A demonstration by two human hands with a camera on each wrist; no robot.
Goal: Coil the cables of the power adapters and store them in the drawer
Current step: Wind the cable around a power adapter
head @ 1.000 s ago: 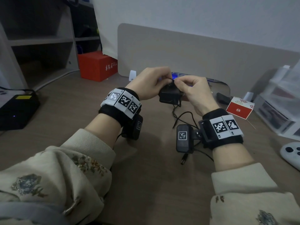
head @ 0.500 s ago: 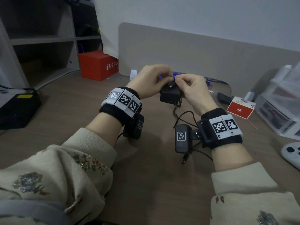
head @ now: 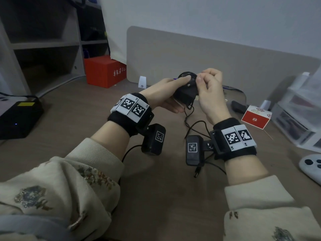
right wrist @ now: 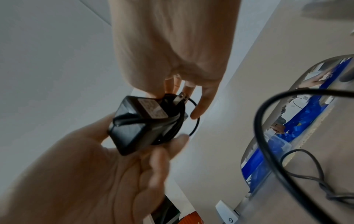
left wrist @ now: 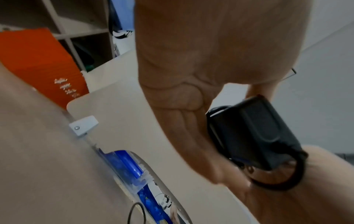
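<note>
My left hand [head: 163,94] cups adapter [head: 186,95] above desk [head: 156,197]; right hand [head: 211,89] pinches cable [head: 199,123] at top loop; risk: loops spring off if pinch slackens, loose tail snags wrist camera [head: 193,150]; adapter black, boxy, prongs out; cable thin, partly wound round body, rest dangling.

A red box [head: 105,71] sits by grey shelves [head: 43,44]; a white game controller [head: 311,166] lies at the desk's [head: 156,197] right edge.
</note>
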